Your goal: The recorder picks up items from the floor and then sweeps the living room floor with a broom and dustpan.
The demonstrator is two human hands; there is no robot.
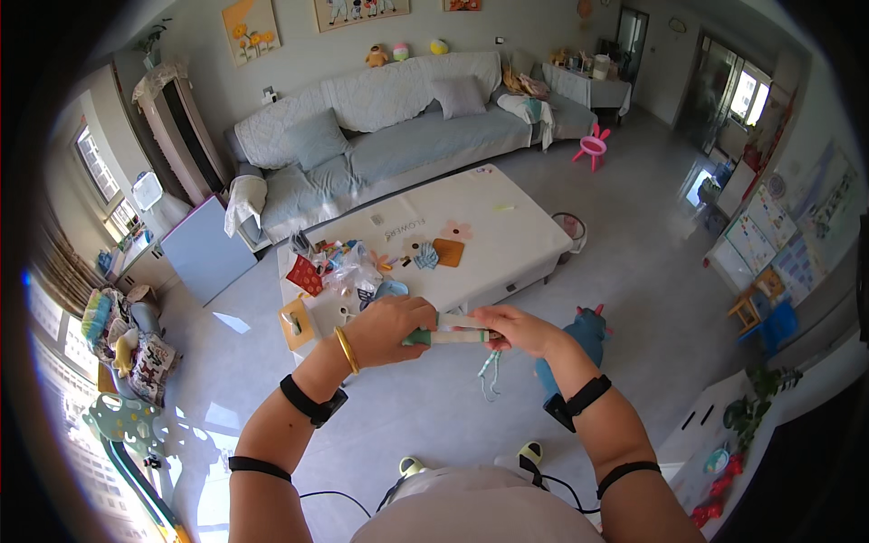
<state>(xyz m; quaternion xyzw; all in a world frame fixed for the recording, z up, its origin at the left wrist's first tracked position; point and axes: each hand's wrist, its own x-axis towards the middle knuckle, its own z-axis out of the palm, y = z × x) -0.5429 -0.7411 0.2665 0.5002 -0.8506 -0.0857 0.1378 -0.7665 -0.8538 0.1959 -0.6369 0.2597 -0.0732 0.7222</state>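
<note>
In front of my body, my left hand [395, 327] and my right hand [521, 330] hold two slim white handles [456, 336] with green parts, lying side by side between them. They look like skipping-rope handles, though the fingers cover both ends. A thin white-and-turquoise cord [490, 380] dangles in a loop below my right hand. My left hand grips the green end, with its fingers curled over it. Fingers and thumb of my right hand pinch the other end, near a small dark metal tip [495, 334].
A low table [519, 231] with a pale cover stands ahead, bearing a plastic bag [354, 271], a red packet [304, 275] and a brown board [449, 252]. Behind it is a long sofa [407, 156]. A blue toy animal [585, 334] stands on the floor beyond my right forearm.
</note>
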